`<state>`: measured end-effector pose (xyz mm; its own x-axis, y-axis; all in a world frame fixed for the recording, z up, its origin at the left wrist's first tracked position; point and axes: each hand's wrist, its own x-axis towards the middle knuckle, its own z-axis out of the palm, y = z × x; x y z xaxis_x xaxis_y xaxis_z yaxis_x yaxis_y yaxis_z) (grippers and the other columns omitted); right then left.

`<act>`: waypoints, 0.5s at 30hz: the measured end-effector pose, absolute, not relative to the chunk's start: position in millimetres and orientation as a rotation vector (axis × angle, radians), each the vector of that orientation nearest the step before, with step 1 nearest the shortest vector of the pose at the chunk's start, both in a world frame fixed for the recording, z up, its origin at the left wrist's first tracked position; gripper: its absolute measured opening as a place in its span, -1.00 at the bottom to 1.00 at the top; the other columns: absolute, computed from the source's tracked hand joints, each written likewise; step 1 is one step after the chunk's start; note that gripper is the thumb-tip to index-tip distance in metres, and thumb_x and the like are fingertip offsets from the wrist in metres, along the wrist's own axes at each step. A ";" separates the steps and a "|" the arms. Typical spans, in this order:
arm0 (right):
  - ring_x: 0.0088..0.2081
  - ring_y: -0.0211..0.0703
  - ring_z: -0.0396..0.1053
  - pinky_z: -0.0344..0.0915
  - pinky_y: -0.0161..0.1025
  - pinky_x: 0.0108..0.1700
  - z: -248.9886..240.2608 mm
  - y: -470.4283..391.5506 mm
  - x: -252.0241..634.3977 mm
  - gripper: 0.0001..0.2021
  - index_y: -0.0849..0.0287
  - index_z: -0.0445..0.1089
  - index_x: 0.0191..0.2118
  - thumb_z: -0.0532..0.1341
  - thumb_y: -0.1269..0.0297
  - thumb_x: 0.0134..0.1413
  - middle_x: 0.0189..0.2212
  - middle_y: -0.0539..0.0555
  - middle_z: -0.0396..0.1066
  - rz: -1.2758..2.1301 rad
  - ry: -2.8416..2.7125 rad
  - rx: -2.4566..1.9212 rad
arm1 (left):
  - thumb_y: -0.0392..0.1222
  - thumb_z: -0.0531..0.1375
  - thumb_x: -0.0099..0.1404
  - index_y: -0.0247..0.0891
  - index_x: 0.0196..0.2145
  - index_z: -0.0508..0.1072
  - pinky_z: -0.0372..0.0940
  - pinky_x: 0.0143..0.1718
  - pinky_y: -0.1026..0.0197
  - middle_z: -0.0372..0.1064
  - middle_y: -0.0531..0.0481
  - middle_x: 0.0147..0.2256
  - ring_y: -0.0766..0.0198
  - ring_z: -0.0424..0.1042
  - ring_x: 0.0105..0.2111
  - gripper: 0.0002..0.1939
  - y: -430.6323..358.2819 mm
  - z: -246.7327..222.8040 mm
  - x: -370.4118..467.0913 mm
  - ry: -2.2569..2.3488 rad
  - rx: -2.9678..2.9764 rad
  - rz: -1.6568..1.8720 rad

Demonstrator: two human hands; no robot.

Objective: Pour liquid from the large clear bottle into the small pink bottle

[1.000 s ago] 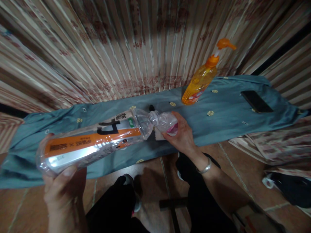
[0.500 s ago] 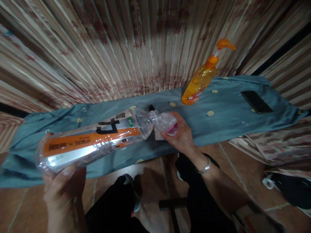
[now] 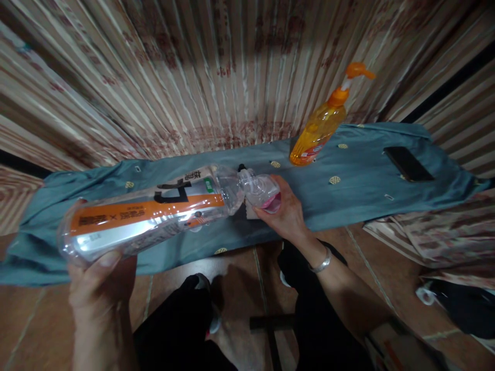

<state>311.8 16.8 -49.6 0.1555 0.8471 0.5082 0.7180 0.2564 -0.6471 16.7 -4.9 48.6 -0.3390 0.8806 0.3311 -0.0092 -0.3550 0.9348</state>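
Note:
My left hand [image 3: 102, 273] is wrapped round the base of a large clear plastic bottle [image 3: 154, 211] with an orange and silver label. The bottle lies nearly level, its neck pointing right. In my right hand [image 3: 284, 211] is a small clear bottle [image 3: 265, 190] with a pink patch on it, gripped round its base. The two bottle mouths meet, or nearly so, above the cloth; whether liquid passes between them cannot be made out. Just beyond the necks a small black thing [image 3: 242, 167] shows, and a pale piece [image 3: 252, 212] lies partly hidden below them.
A pump bottle of orange liquid [image 3: 317, 131] stands at the back of a narrow table under a blue-green cloth [image 3: 359, 175]. A dark phone-like slab [image 3: 409, 164] lies at the right. A patterned curtain [image 3: 216, 77] hangs close behind the table.
The view has shifted slightly. Both bottles remain neck to neck in my hands, with only a very small movement of the large bottle.

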 end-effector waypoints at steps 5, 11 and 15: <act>0.16 0.21 0.45 0.42 0.18 0.20 -50.4 17.5 310.4 -0.23 0.18 0.21 0.24 0.44 0.17 -0.10 0.16 0.30 0.44 0.147 -1.592 -1.496 | -0.23 0.34 -0.17 -0.04 -0.22 0.58 0.15 0.32 -0.29 0.49 0.00 -0.10 -0.09 0.38 0.12 -0.55 -5.0 46.3 10.6 1.139 1.193 1.783; 0.16 0.21 0.46 0.43 0.19 0.19 -48.2 18.3 309.7 -0.23 0.21 0.24 0.22 0.47 0.25 -0.16 0.14 0.31 0.46 0.150 -1.597 -1.465 | -0.23 0.37 -0.20 -0.08 -0.14 0.56 0.10 0.33 -0.33 0.51 -0.02 -0.12 -0.08 0.42 0.06 -0.44 -1.7 44.6 7.4 1.080 1.172 1.837; 0.16 0.19 0.46 0.43 0.16 0.21 -48.0 18.7 309.4 -0.26 0.18 0.25 0.21 0.46 0.23 -0.13 0.16 0.29 0.45 0.135 -1.610 -1.466 | -0.22 0.35 -0.21 -0.06 -0.12 0.56 0.09 0.35 -0.31 0.50 0.00 -0.09 -0.09 0.41 0.08 -0.43 -3.8 47.6 10.2 1.119 1.188 1.837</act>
<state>309.4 18.7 -48.0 0.1370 0.8311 0.5390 0.7299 0.2832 -0.6222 10.2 -3.8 47.6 -0.3599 0.8635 0.3535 -0.0815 -0.4065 0.9100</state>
